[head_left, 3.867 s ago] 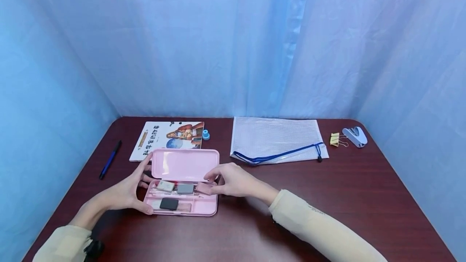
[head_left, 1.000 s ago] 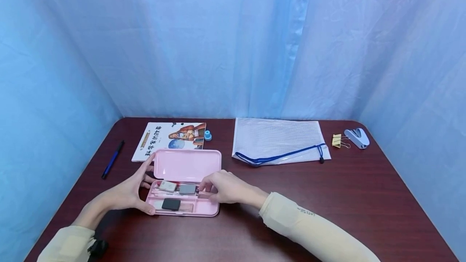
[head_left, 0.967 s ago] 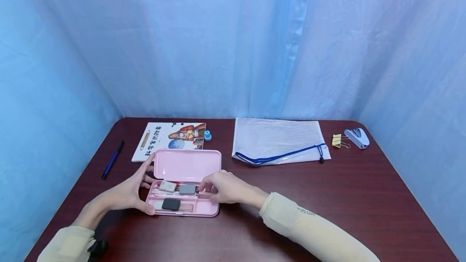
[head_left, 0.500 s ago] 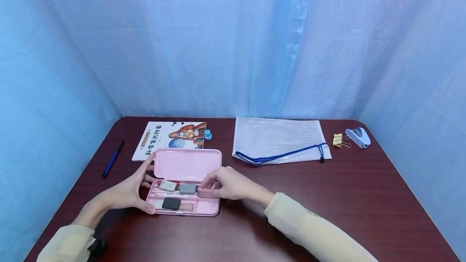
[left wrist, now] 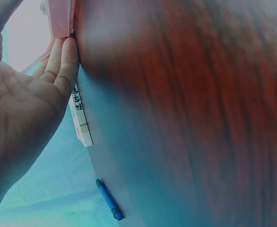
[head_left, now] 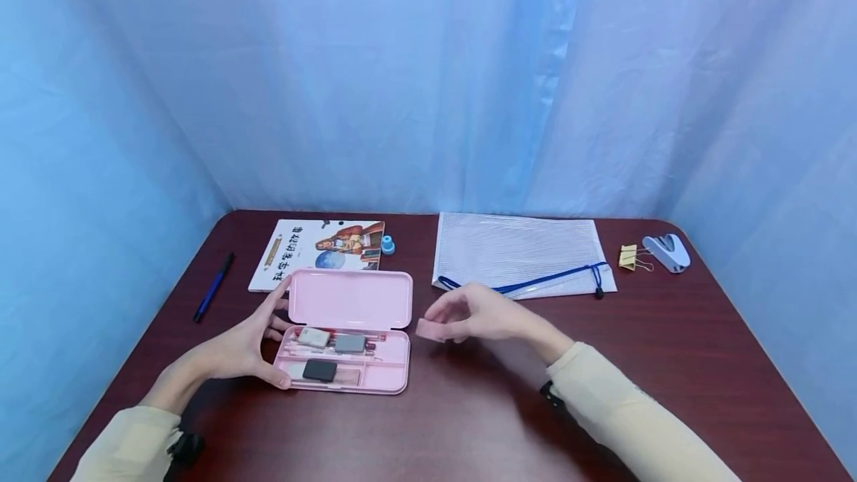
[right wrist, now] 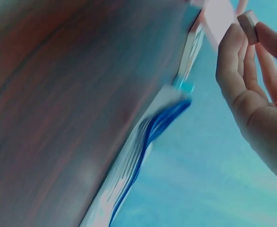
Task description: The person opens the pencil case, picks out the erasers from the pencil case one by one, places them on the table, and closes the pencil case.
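the left hand (head_left: 239, 346), spread wide, touches the open pink pencil case (head_left: 388, 376) at its nine o'clock end, while the right hand (head_left: 480, 315) holds a pink eraser (head_left: 429, 330) in a narrow pinch, just off the case's three o'clock end. beyond, at two o'clock, lies a white mesh pouch (head_left: 515, 244).
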The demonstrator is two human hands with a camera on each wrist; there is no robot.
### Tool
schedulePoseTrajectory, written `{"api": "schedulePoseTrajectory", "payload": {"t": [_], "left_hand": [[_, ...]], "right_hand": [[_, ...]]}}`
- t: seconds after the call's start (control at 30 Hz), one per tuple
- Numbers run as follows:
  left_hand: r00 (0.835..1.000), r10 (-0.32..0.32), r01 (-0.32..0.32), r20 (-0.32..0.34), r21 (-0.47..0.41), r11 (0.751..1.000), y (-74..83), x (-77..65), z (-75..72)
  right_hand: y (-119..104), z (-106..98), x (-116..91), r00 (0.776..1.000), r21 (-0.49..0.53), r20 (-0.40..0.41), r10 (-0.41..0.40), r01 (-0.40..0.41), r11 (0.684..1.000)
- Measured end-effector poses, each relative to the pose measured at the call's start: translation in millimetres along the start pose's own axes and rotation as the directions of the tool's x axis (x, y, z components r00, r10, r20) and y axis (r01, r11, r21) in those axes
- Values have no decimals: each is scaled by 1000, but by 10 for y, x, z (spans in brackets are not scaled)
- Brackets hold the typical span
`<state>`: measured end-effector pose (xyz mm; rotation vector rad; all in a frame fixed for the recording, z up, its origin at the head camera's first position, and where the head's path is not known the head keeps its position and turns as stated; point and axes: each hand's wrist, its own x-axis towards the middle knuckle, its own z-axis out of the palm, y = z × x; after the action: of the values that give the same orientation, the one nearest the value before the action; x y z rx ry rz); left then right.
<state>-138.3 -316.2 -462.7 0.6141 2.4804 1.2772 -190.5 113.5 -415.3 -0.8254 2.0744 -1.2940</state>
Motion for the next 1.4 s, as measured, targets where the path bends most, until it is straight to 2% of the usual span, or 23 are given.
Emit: {"api": "schedulePoseTrajectory", "payload": {"t": [0.23, 0.4, 0.53, 0.77, 1.13, 1.4], "left_hand": [[1000, -11, 11, 1, 6, 1000, -7, -1, -4], [1000, -2, 2, 1, 4, 1000, 1, 9, 1], [1000, -9, 9, -3, 12, 1000, 9, 12, 4], [1000, -30, 30, 8, 10, 1000, 3, 22, 1], [1000, -24, 24, 0, 21, 999, -6, 8, 12], [1000, -24, 24, -1, 19, 1000, 7, 14, 8]], "right_hand": [[274, -333, -171, 997, 67, -2, 81, -81, 994], [438, -456, -240, 990, 64, 11, 141, -142, 988], [494, -481, -256, 984, 42, 23, 175, -176, 983], [546, -504, -261, 981, 17, 40, 191, -191, 981], [618, -516, -238, 982, 74, 46, 185, -188, 979], [634, -515, -221, 985, 49, 35, 167, -169, 984]]}}
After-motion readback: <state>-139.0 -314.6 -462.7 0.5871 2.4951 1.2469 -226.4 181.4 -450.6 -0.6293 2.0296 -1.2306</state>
